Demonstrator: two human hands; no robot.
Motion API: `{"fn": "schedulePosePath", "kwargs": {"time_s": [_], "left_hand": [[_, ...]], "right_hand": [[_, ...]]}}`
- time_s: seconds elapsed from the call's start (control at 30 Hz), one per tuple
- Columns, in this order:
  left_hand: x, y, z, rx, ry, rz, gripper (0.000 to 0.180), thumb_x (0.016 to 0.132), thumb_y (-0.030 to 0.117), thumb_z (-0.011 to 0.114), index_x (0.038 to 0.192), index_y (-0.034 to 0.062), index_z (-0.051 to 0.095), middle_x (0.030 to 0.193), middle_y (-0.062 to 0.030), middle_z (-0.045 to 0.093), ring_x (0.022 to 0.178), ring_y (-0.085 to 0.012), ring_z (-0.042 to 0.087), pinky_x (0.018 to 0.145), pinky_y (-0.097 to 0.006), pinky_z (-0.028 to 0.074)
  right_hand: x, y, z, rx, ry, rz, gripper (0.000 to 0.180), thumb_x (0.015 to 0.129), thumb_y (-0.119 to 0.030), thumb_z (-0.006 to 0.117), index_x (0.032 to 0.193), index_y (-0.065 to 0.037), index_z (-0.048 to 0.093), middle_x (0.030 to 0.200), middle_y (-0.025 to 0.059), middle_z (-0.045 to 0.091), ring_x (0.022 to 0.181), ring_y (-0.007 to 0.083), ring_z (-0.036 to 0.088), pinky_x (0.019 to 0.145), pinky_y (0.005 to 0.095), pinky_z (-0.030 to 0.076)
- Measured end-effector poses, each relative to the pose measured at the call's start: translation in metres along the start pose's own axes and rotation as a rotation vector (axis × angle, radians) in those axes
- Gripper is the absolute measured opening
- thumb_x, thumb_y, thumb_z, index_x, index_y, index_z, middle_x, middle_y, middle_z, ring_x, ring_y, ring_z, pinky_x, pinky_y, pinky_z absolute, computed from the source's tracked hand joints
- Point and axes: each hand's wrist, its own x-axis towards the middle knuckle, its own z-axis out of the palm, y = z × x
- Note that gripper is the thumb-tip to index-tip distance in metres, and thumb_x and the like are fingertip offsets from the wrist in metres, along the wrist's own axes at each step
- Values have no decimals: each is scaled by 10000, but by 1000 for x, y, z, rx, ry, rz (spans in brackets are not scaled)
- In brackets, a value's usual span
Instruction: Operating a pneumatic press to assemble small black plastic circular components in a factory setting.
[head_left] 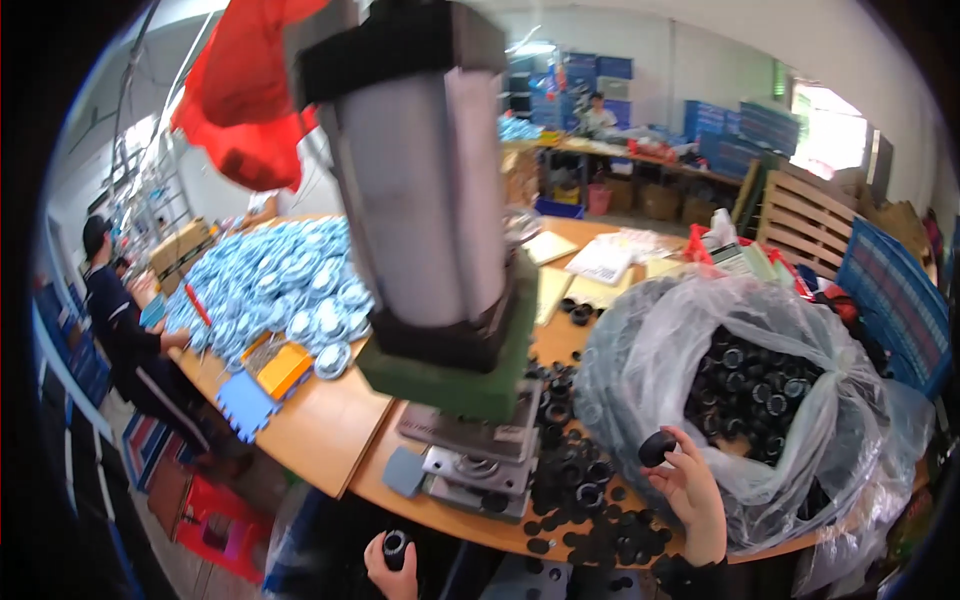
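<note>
My left hand [388, 572] is closed around a round black cap [396, 548] with pale marks on its rim, low in front of the table edge. Between the fingers of my right hand [692, 488] is another round black cap [657, 449], held up beside the clear plastic bag [622, 375]. That bag stands open and holds many black caps [760, 385]. Loose black discs and caps [580, 480] lie on the table left of my right hand. In the middle stands a press with a grey cylinder [425, 200], a green head [450, 375] and a metal fixture [480, 465].
A big heap of light-blue round parts [285, 280] covers the left table, near an orange tray [283, 370] and a blue foam mat [245, 402]. A person in dark clothes [125, 320] stands at the far left. A red stool [225, 525] is below. Wooden pallets [805, 215] lean at the right.
</note>
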Motion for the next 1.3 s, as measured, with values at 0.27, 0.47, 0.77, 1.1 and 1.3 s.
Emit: {"fn": "schedulePosePath", "kwargs": {"time_s": [0.27, 0.47, 0.77, 1.1, 1.3], "left_hand": [[27, 22, -8, -14, 19, 31, 482, 686, 146, 789, 1108, 4, 605, 1099, -162, 601, 1068, -316, 550, 942, -399, 414], [-26, -57, -23, 309, -221, -197, 742, 743, 338, 763, 1321, -5, 449, 1295, -205, 509, 1279, -364, 386, 1054, -453, 272], [28, -33, 9, 111, -81, -50, 505, 813, 177, 677, 1256, -2, 511, 1253, -183, 530, 1208, -362, 457, 1034, -428, 338], [115, -6, 89, 242, -383, 466, 435, 835, 182, 605, 1265, 162, 547, 1321, -83, 532, 1282, -295, 448, 947, -527, 322], [101, -11, 89, 248, -512, 437, 434, 951, 265, 470, 1379, 194, 457, 1456, 2, 415, 1370, -243, 339, 1039, -514, 247]], "right_hand": [[25, 115, 111, -312, -239, -447, 291, 829, 36, 640, 1099, -16, 543, 1182, 83, 467, 1030, 192, 566, 929, 308, 442], [26, 143, 128, -809, -176, -684, 417, 774, -12, 727, 1139, 24, 528, 1230, 133, 418, 1033, 197, 560, 825, 278, 491], [29, 126, 165, -982, -135, -501, 297, 761, -80, 734, 1021, 2, 614, 940, 145, 635, 794, 255, 650, 697, 306, 517], [24, 127, 173, -987, 3, -634, 416, 654, -74, 794, 1014, 37, 618, 1111, 169, 623, 1041, 262, 585, 932, 344, 425], [-32, 88, 64, -1392, 273, -745, 641, 781, -161, 762, 1286, 42, 422, 1092, 205, 577, 984, 279, 579, 837, 334, 473]]}}
